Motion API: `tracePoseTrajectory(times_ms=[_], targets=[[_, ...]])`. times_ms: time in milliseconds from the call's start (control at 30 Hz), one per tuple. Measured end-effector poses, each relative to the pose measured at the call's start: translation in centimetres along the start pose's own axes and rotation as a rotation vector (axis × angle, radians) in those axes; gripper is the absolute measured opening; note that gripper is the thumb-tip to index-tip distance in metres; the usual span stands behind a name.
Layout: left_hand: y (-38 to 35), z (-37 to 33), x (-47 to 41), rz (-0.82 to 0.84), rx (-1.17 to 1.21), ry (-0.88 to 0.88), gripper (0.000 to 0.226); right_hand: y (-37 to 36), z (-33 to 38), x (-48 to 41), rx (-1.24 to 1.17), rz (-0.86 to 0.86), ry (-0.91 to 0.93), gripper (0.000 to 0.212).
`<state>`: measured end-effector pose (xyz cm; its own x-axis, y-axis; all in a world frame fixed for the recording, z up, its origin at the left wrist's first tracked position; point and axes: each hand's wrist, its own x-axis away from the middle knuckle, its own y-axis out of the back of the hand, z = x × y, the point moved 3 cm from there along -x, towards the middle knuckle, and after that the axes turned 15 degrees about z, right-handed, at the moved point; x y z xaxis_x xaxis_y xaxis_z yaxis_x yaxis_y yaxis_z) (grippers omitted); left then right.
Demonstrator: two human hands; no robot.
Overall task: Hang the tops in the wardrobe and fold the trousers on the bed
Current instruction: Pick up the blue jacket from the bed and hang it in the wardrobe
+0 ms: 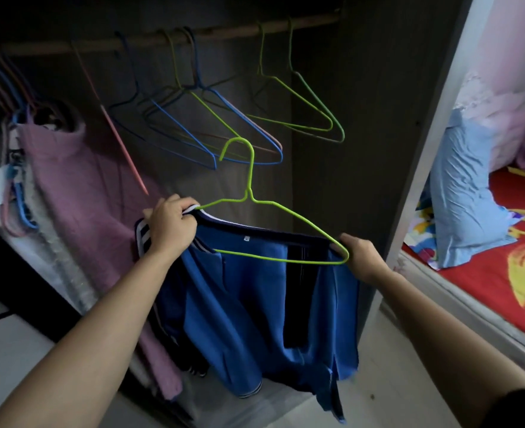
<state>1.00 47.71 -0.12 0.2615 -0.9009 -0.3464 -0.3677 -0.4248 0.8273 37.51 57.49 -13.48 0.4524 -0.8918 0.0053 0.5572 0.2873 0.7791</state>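
Threading green wire hanger (270, 223) into blue top (255, 298): left hand (170, 225) pinching collar, right hand (358, 253) pinching hanger corner. Next, probably: seat shoulders, hook onto wardrobe rail (168, 38).

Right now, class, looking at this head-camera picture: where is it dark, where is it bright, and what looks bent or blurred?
Head view: the wardrobe interior is dim, so the rail is murky; the bed on the right is brightly lit; the wide lens bows the wardrobe's edge; the empty hangers look soft, while the green hanger and blue top stay fairly sharp.
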Motion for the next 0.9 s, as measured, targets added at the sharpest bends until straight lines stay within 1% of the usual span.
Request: tracePoseTrajectory(times_ms=[67,133,233,300,367,467,533,633,700,767,833,900], targets=[[-0.5,-0.3,-0.2,0.013,-0.075,-0.040,0.037,1.1,0.9,-0.5,-0.034,-0.059,-0.007,0.011],[-0.8,-0.4,-0.2,0.002,-0.176,-0.051,0.037,2.5,1.9,-0.7,-0.049,-0.086,-0.041,0.016],[-1.4,-0.1,0.1,0.004,-0.359,-0.011,0.036,4.5,3.2,-0.8,0.086,-0.132,-0.079,0.022],[-2.0,-0.1,0.3,0.019,-0.458,0.013,0.036,5.7,4.7,-0.8,0.177,-0.235,-0.040,0.022],[-2.6,-0.2,0.5,0.043,-0.519,0.025,0.034,6.4,6.7,-0.6,0.207,-0.335,0.032,0.023],[-3.2,-0.6,0.7,0.095,-0.532,0.061,0.022,7.2,9.3,-0.6,0.129,-0.440,0.131,0.022],[-3.7,-0.4,0.4,0.165,-0.373,0.133,0.014,7.2,10.5,-0.6,-0.011,-0.448,0.174,0.021],[-4.5,0.2,0.4,0.279,0.044,0.261,0.019,6.4,11.6,-0.6,-0.150,-0.433,0.188,0.017],[-4.8,0.3,0.8,0.268,0.316,0.313,0.023,4.9,12.1,-0.8,-0.168,-0.395,0.187,0.013],[-4.9,0.1,1.2,0.227,0.541,0.353,0.030,2.9,12.4,-0.9,-0.167,-0.306,0.159,0.015],[-5.1,-0.3,1.3,0.215,0.659,0.362,0.033,1.4,12.3,-1.1,-0.151,-0.225,0.104,0.019],[-5.3,-1.0,1.3,0.242,0.718,0.332,0.031,0.6,12.3,-0.9,-0.186,-0.229,0.104,0.023]])
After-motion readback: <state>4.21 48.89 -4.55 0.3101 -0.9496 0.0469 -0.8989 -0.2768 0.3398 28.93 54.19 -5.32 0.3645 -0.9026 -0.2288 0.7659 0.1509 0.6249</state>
